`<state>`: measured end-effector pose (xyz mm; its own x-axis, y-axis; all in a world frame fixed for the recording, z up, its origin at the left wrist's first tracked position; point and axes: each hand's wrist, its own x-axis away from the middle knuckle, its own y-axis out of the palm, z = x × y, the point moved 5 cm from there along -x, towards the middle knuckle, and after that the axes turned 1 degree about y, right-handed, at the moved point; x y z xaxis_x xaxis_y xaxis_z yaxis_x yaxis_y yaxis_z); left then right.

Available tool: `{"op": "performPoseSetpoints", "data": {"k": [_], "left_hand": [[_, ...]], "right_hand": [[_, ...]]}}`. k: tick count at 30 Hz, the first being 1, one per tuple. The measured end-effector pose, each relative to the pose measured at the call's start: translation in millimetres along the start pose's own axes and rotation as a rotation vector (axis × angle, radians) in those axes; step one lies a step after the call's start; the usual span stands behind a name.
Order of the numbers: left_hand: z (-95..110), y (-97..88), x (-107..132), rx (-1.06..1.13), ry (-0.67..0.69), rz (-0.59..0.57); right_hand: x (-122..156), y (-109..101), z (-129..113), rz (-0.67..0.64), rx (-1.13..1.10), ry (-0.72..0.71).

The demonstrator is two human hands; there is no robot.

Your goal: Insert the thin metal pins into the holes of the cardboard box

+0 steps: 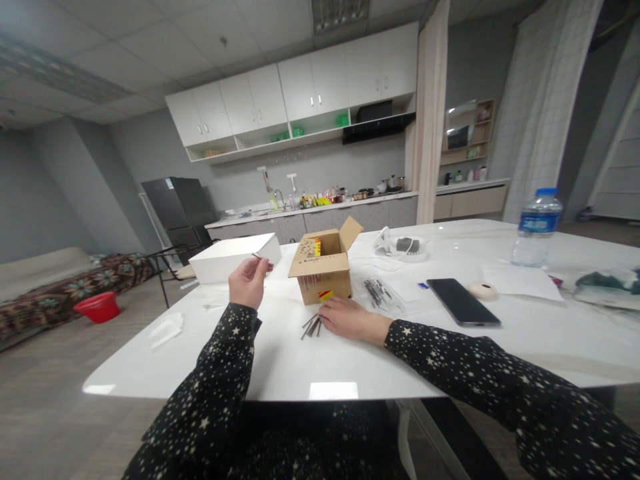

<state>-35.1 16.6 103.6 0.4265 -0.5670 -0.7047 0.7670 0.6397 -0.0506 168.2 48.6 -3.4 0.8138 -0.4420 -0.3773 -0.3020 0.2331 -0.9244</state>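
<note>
My left hand is raised beside the white box, thumb and fingers pinched on a thin dark nail. My right hand rests low on the table, its bent fingers at a small pile of long nails; the fingertips are partly hidden, and they seem to close on a nail there. Between and beyond the hands stands an open cardboard box with red and yellow labels. Its near flap has a row of small dark marks, and thin nail-like shafts show below the flap's edge.
Right of the box lies a clear plastic pack of dark nails. Farther right are a black phone, a round beige object, white paper and a water bottle. A white box and crumpled tissue lie left.
</note>
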Motion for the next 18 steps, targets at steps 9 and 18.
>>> {"op": "performPoseSetpoints", "data": {"k": [9, 18], "left_hand": [[20.5, 25.3, -1.0, -0.096, 0.166, -0.205], [14.8, 36.8, 3.4, -0.401, 0.21, -0.348]], "right_hand": [[-2.5, 9.1, -1.2, 0.047, 0.004, -0.031], [-3.0, 3.5, -5.8, 0.006, 0.026, -0.009]]}}
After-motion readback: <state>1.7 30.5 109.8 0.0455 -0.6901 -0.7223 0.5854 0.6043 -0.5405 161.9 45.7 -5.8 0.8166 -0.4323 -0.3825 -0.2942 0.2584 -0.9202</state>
